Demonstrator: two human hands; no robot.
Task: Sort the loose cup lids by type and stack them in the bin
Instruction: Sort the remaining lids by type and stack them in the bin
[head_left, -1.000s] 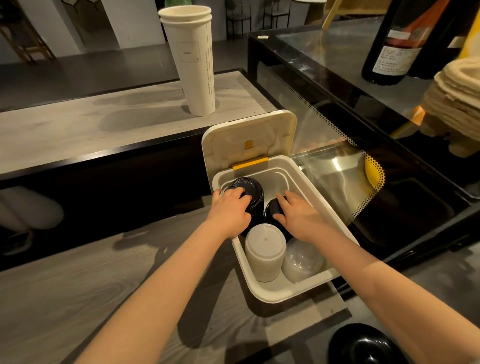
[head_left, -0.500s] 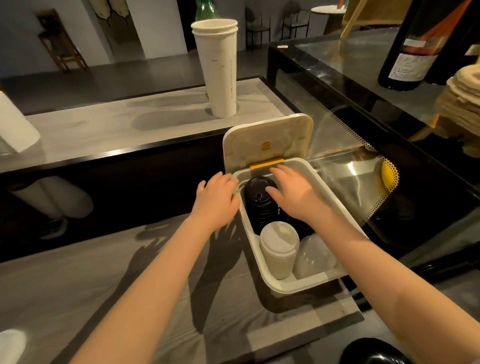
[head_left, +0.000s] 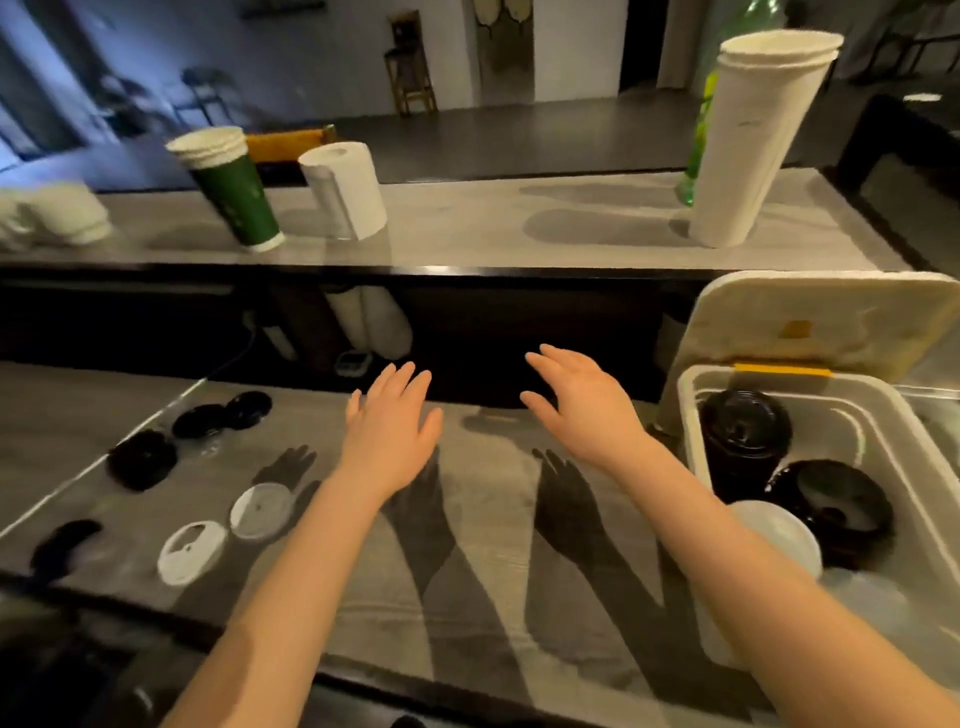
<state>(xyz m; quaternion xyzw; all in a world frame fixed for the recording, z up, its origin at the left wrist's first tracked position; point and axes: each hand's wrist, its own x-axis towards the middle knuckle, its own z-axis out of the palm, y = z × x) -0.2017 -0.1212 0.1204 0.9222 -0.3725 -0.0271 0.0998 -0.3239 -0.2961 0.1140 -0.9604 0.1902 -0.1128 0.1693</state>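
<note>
Left hand (head_left: 389, 431): fingers spread, empty.
Right hand (head_left: 582, 410): likewise.
Risk: black lids (head_left: 143, 460) look alike — easily mis-sorted into the bin (head_left: 687, 441).

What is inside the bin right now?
In the bin: a black lid stack at the back, another black stack beside it, a white stack and blurred clear lids nearest. The right forearm covers the near left corner.

Two white lids (head_left: 262, 509) and, through the blur, perhaps four black lids (head_left: 143, 460) lie loose.
</note>
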